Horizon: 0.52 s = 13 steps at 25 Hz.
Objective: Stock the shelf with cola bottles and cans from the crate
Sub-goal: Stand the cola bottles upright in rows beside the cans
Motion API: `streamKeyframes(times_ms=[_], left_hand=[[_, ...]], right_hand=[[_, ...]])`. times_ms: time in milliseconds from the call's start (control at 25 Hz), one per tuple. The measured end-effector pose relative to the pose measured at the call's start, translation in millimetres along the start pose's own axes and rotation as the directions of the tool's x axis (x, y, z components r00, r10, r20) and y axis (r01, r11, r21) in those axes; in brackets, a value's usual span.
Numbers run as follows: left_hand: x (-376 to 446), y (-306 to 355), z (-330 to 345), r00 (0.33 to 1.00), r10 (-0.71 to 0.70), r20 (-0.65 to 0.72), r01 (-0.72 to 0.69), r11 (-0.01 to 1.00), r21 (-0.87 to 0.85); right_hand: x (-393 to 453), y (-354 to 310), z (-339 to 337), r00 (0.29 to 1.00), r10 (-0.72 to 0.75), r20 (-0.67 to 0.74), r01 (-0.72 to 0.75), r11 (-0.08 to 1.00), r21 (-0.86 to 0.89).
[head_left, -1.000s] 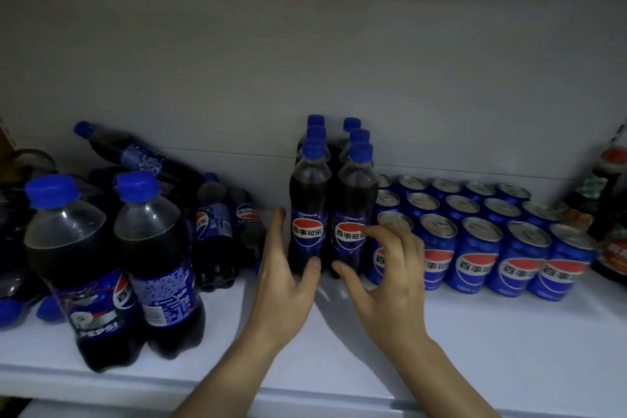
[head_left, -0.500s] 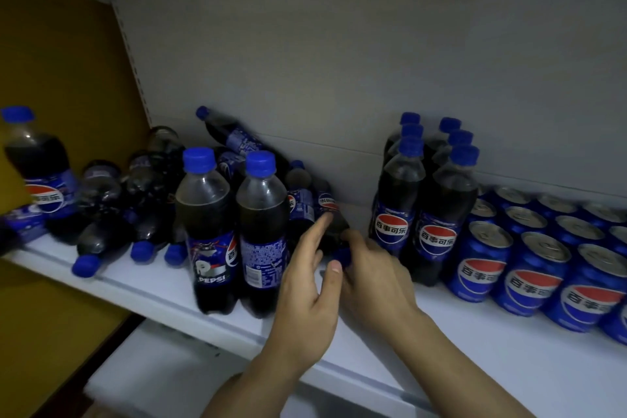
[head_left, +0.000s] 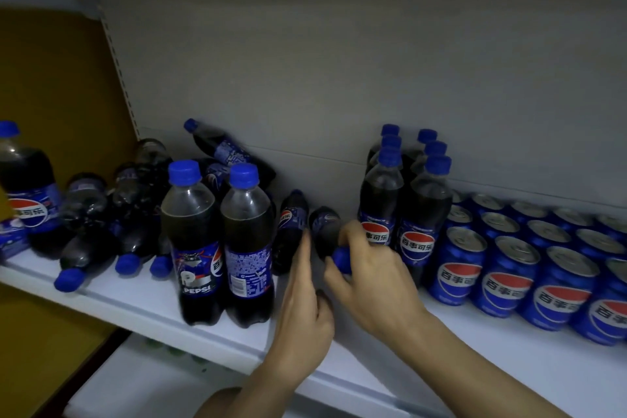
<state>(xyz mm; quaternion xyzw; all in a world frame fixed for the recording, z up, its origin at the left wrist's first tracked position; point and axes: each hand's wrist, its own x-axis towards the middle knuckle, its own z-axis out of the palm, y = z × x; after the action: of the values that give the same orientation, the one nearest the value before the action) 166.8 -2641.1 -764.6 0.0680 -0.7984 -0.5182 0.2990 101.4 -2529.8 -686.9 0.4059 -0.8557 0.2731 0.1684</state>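
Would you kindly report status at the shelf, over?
Right hand grips lying blue-capped cola bottle. Left hand open, fingers against second lying bottle. Upright bottles crowd both sides.

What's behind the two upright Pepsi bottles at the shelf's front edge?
Behind the two upright bottles lies a heap of toppled cola bottles, one propped against the back wall. Their bodies cover the rest of the heap.

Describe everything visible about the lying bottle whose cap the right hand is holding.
The lying bottle is a small clear plastic cola bottle, dark with drink, with a blue label around its middle and a blue cap. It lies on its side on the white shelf, cap toward the front edge, base toward the back wall. The right hand grips its cap end. The left hand reaches in beside it with straight fingers. Another lying bottle is close on its left; contact between them is unclear.
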Motion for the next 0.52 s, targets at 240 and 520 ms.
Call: streamKeyframes(times_ms=[240, 520], left_hand=[[35, 10, 24, 0.989, -0.061, -0.135, 0.051, 0.996, -0.072], [38, 16, 28, 0.975, -0.157, -0.155, 0.127, 0.974, -0.188]], right_hand=[[28, -22, -48, 0.999, -0.037, -0.022, 0.035, 0.996, -0.076], [105, -24, -95, 0.941, -0.122, 0.315, 0.153, 0.985, -0.077]])
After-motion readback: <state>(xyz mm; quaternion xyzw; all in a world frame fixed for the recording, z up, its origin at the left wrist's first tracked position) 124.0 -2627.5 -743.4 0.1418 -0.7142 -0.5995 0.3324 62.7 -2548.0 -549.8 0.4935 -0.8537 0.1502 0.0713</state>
